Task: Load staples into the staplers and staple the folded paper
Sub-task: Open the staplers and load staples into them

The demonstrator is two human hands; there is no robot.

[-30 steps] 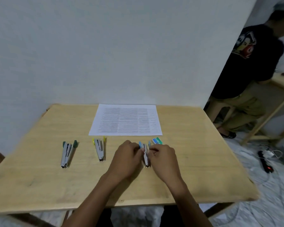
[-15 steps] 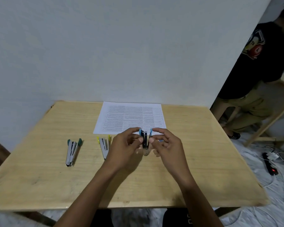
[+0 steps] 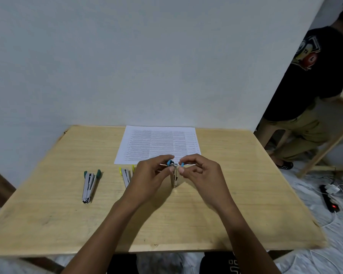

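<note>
On the pale wooden surface, near a printed white paper sheet, a blue-tipped metal stapler stands nose-down — apparently spread open. The left hand pinches one blue end, the right hand the other.

Printed sheet on the bench, dense columns of type too small to read, round emblem on a bystander's black T-shirt, lettering indistinct, no legible text anywhere.
</note>
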